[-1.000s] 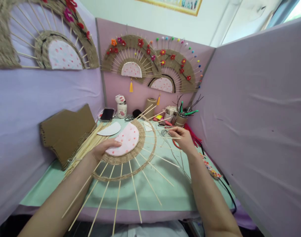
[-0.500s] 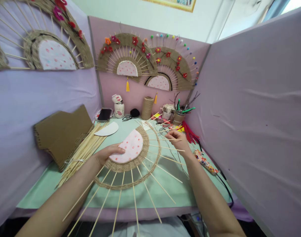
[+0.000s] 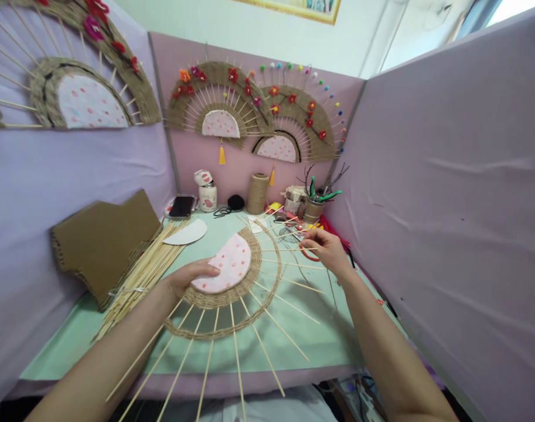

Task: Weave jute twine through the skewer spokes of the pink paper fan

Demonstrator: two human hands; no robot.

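Fan (image 3: 255, 264), held above the table (image 3: 320, 346), looks light, likely stiffest at the dotted centre (image 3: 232, 264), with thin sticks (image 3: 238, 363) that could snap, so you'd best grip the centre. Your left hand (image 3: 188, 278) is clamped there, thumb on top; your right hand (image 3: 329, 249) has fingertips pinched together by some stick ends, can't tell on what.

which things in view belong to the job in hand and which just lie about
Likely part of the job:
tan woven fan with pink dotted centre, held in the left hand
bundle of thin pale sticks
brown cylindrical twine spool

Seemingly just lying about:
black rectangular phone
white printed jar
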